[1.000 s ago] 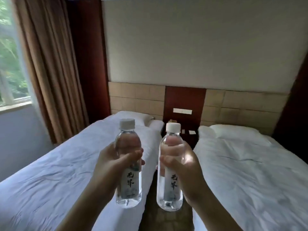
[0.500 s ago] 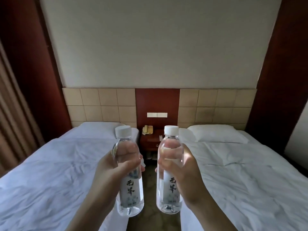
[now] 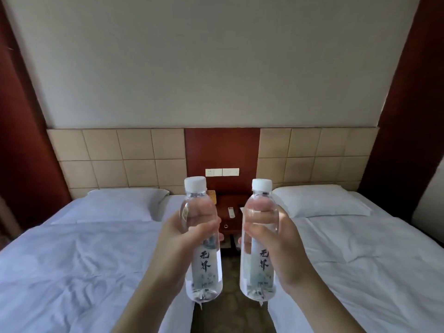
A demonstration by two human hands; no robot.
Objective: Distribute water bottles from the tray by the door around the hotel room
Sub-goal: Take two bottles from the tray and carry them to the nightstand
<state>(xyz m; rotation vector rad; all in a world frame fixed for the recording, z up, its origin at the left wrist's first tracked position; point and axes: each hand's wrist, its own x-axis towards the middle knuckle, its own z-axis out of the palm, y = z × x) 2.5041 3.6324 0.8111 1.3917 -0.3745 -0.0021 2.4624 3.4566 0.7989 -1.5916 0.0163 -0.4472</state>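
This was a hotel twin bedroom. A dark wooden nightstand (image 3: 229,207) stood against the wall; white-sheeted beds (image 3: 79,255) (image 3: 360,260) lay either side of it, a switch panel (image 3: 222,172) sat above it, and tan padded headboards (image 3: 117,159) flanked it.

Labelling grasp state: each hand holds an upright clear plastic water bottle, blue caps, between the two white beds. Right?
Not quite: in the head view the caps are white, not blue. Otherwise correct: left hand and right hand each hold an upright clear plastic water bottle between the two white beds.

Nightstand (image 3: 231,207) items too small
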